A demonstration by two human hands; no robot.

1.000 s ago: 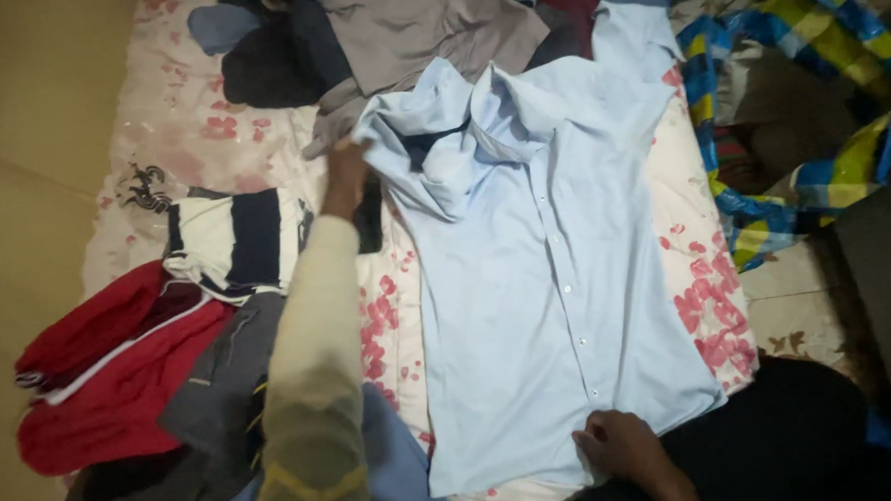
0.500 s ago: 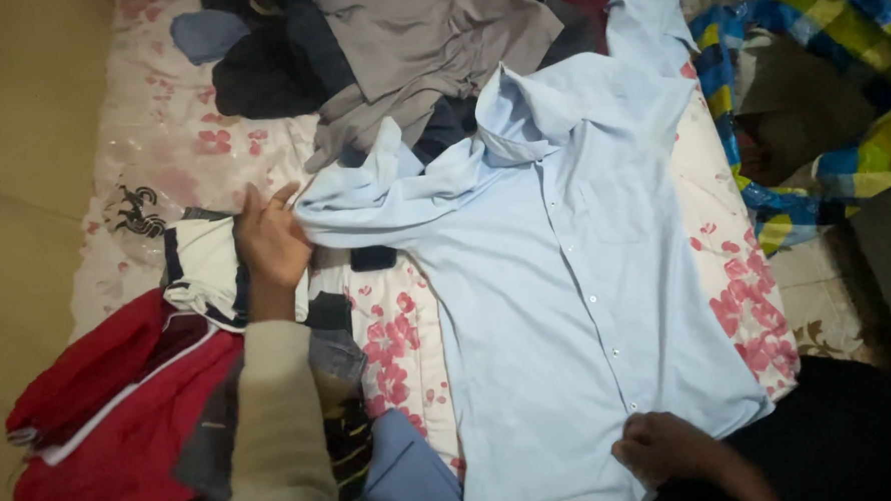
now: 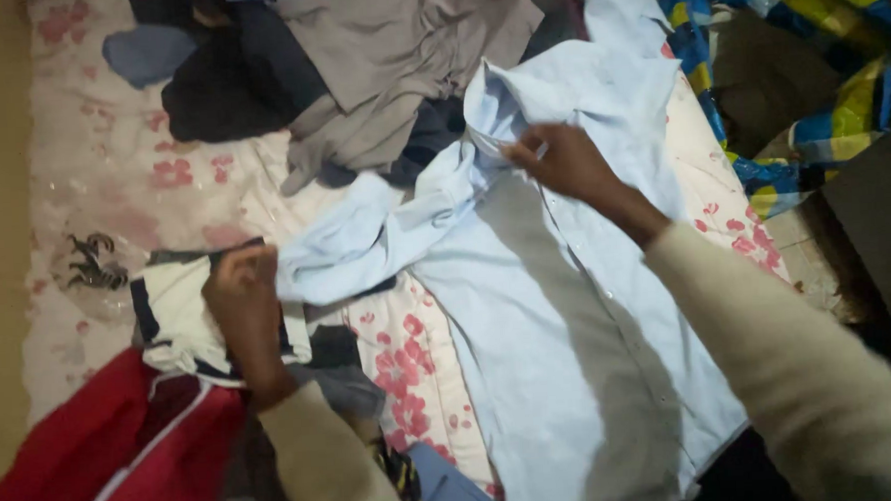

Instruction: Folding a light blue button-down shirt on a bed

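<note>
**Both hands on the pale blue shirt**

The right hand (image 3: 562, 160) has jumped from the hem up to the collar at upper centre, fingers pinched on the fabric. The left hand (image 3: 242, 294) is closed on the sleeve end, now drawn out toward the left, over a striped navy-and-white garment (image 3: 173, 322). The light blue button-up shirt (image 3: 579, 325) lies spread face up on the floral bedsheet (image 3: 112, 185), flatter than a second ago — looks like smoothing for a fold.

We spread a pale blue shirt (image 3: 569, 325) on the floral sheet (image 3: 411, 372).
Our left hand (image 3: 242, 299) holds its sleeve end; our right hand (image 3: 562, 160) pinches the collar beside grey clothes (image 3: 398, 72).
</note>
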